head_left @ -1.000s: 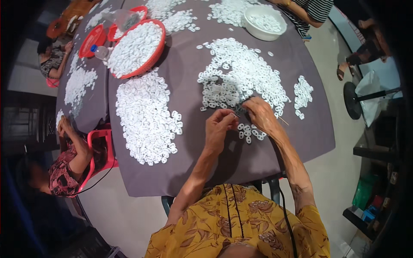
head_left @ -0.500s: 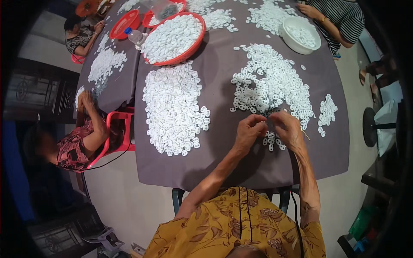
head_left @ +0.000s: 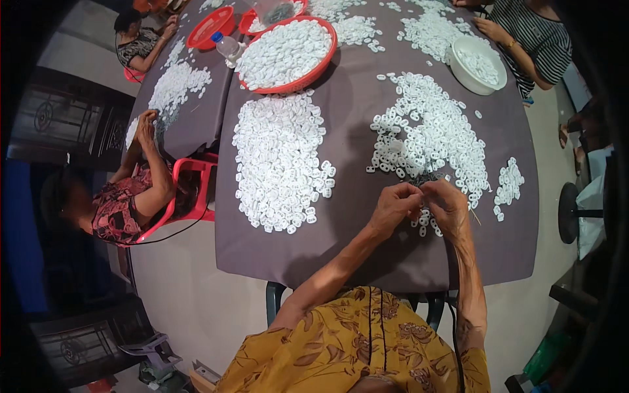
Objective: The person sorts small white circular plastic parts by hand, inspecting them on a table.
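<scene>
White pieces [head_left: 440,124] lie on the tabletop [head_left: 504,252] around the left hand [head_left: 397,205] and right hand [head_left: 449,205]. Both curl close together, whatever they grasp hidden; a light, steady pinch should suit such small pieces.

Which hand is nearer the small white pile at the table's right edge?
Right: the right hand is left of the small pile; the left hand is farther left.
</scene>
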The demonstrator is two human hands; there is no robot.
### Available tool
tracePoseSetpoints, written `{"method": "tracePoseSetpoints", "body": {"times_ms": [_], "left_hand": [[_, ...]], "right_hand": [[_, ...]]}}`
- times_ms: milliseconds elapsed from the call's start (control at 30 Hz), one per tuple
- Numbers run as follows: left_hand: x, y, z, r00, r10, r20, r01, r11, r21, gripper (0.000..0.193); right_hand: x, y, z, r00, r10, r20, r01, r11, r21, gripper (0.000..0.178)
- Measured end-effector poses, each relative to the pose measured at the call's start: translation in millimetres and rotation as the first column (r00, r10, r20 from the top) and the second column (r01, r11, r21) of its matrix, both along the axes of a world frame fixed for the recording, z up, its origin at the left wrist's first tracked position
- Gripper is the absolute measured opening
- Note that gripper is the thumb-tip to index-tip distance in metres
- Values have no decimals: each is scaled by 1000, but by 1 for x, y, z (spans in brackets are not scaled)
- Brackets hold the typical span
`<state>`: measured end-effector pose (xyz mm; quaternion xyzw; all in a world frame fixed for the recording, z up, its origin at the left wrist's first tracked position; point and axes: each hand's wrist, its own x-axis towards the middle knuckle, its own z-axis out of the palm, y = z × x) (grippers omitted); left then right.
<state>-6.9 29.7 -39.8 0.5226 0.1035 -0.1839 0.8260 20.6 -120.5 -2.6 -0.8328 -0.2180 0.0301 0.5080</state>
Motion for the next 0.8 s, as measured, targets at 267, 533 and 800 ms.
{"method": "tracePoseSetpoints", "body": {"times_ms": [267, 533, 800], "left_hand": [[15, 6, 12, 987, 144, 66, -149, 985, 83, 7], [21, -3, 14, 982, 166, 86, -170, 984, 47, 6], [17, -10, 14, 959, 177, 222, -218, 960, 177, 6]], "right_hand": [[15, 12, 1, 991, -66, -118, 76, 993, 86, 20], [17, 1, -2, 897, -100, -430, 218, 947, 235, 14], [14, -1, 4, 935, -135, -327, 158, 986, 45, 14]]}}
